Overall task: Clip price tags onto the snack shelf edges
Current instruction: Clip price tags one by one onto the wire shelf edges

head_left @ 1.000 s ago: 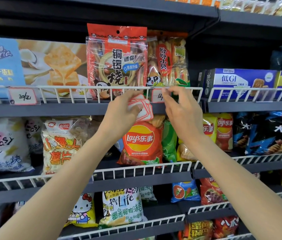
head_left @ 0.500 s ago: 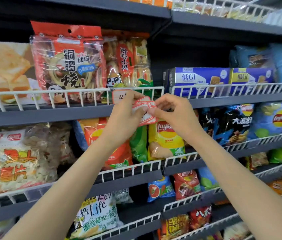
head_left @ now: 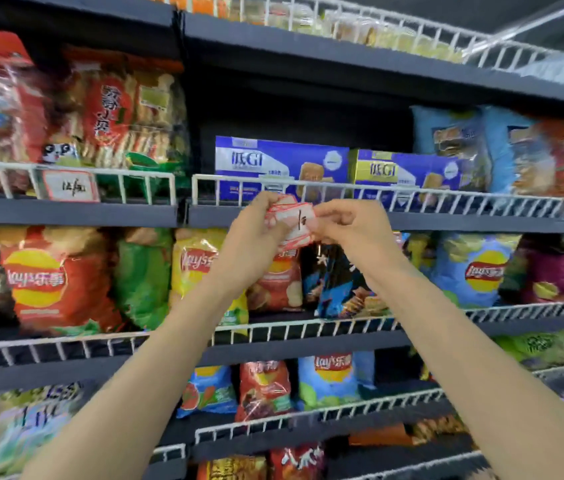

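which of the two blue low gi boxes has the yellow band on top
The right-hand low GI box, past the right hand. Its top strip is yellow, while the left-hand low GI box, above the left hand, is blue and white throughout.

Light: bright, even, from overhead as far as I can tell.
Shadows: deep under each shelf [head_left: 66, 213].
Glare: sheen on the chip bags [head_left: 55, 275].
Blur: I see motion smear at left and right; centre sharper.
Distortion: wire rails [head_left: 447, 199] bow toward the edges.
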